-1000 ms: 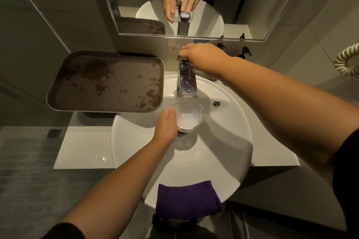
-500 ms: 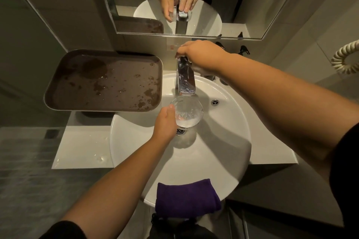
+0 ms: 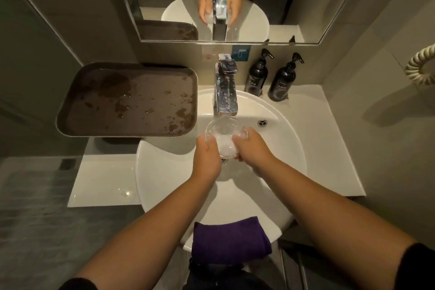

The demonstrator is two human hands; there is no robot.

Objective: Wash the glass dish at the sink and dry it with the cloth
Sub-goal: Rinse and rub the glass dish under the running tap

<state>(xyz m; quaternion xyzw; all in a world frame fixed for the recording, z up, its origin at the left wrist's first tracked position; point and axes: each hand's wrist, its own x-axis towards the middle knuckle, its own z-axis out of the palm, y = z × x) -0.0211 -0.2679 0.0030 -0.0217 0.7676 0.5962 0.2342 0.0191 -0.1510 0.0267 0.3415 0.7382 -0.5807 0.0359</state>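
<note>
A small clear glass dish (image 3: 223, 132) is held over the white round sink (image 3: 287, 148), just below the spout of the chrome tap (image 3: 225, 92). Water foams inside the dish. My left hand (image 3: 207, 158) grips its left rim and my right hand (image 3: 253, 148) grips its right side, fingers reaching under it. A folded purple cloth (image 3: 229, 239) lies over the sink's near rim, between my forearms.
A wet brown tray (image 3: 127, 99) sits to the left of the sink, overhanging the white counter (image 3: 103, 181). Two dark pump bottles (image 3: 256, 73) (image 3: 283, 80) stand behind the sink on the right. A mirror (image 3: 235, 0) hangs above. A coiled cord (image 3: 421, 66) hangs at far right.
My right hand has left the tap handle and come down onto the right side of the dish. The dish stays under the spout in my left hand.
</note>
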